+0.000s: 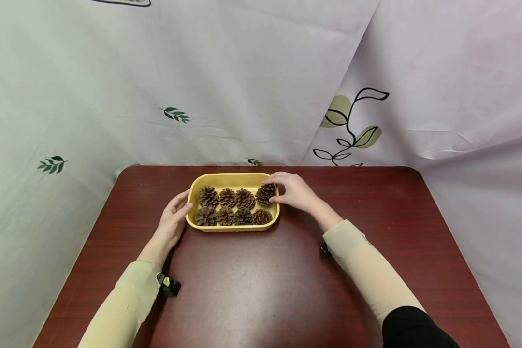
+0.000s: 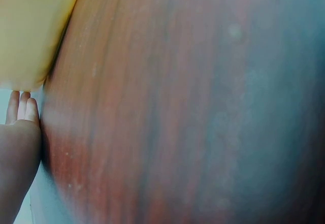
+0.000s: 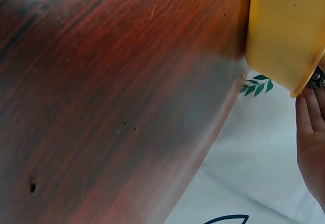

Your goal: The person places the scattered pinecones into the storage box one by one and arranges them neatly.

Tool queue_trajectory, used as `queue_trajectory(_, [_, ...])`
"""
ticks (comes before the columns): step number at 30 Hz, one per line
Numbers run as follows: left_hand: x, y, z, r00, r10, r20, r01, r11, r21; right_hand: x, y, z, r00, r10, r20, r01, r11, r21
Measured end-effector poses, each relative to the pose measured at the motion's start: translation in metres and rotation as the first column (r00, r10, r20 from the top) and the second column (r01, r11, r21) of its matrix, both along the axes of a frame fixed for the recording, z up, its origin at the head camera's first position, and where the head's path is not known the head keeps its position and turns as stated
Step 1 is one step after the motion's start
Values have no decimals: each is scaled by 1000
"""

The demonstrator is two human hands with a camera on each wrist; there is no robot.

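A yellow plastic tray (image 1: 232, 229) stands on the table with several brown pine cones in two rows. My left hand (image 1: 172, 220) holds the tray's left end, its thumb at the rim and its fingers along the outer wall. In the left wrist view, the fingers (image 2: 23, 106) of that hand meet the tray's wall (image 2: 35, 31). Over the right end, my right hand (image 1: 293, 192) pinches a pine cone (image 1: 265, 194) between thumb and fingers, in the far right corner. The right wrist view shows only part of this hand (image 3: 312, 142) and a bit of the cone beyond the rim.
The dark red wooden table (image 1: 261, 285) has rounded far corners. Behind it hangs a pale cloth (image 1: 243, 96) printed with leaves, close to the table's far edge. A small black device (image 1: 169, 286) is worn at the left wrist.
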State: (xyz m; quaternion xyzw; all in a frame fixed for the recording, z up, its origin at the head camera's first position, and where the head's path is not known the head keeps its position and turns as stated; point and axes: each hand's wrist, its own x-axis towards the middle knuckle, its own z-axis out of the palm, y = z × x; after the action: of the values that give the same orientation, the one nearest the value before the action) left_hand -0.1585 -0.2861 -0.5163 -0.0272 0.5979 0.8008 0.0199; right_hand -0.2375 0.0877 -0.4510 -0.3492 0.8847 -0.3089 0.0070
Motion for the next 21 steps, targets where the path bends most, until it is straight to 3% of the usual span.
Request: queue_trajectory(21, [0,0,0,1000,-5,0,5,1000,8,-2,-4,8,995,91,-38,-84,983,166])
